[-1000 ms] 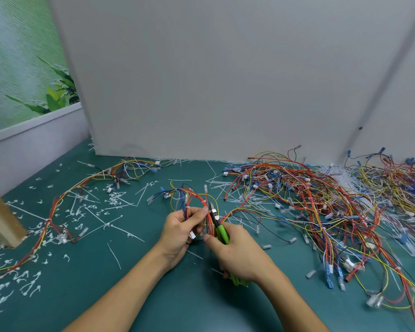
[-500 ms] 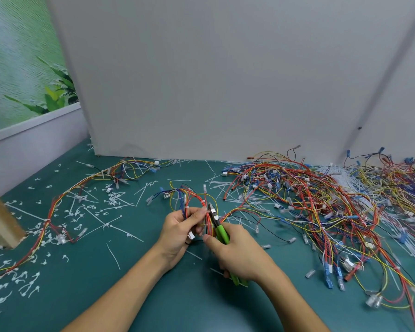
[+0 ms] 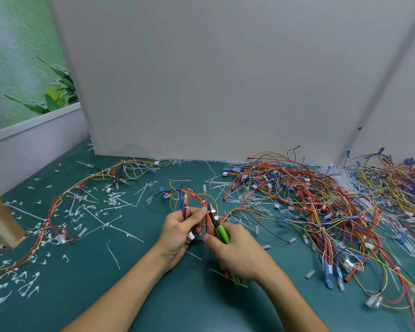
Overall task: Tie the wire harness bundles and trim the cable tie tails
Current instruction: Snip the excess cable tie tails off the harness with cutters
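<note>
The left hand (image 3: 179,232) grips a small wire harness bundle (image 3: 193,203) just above the teal table (image 3: 130,288), near the middle of the view. Its fingers are curled round the gathered wires and the thumb presses along them. The bundle is a loop of thin red, yellow, blue and black wires ending in small white and clear connectors, and a white cable tie (image 3: 203,202) is cinched round it beside the thumb tip. No connector shows print large enough to read.

The right hand (image 3: 238,256) is closed round the green handles of a pair of cutters (image 3: 220,230). The dark metal nose points up and away, touching the bundle right by the tie — whether the blades are apart cannot be told.

To the right lies a big tangled heap of harnesses (image 3: 321,212), and to the left one long harness (image 3: 55,212) stretches across the mat among scattered white tie tails (image 3: 76,213) and a few loose cable ties (image 3: 120,230).
</note>
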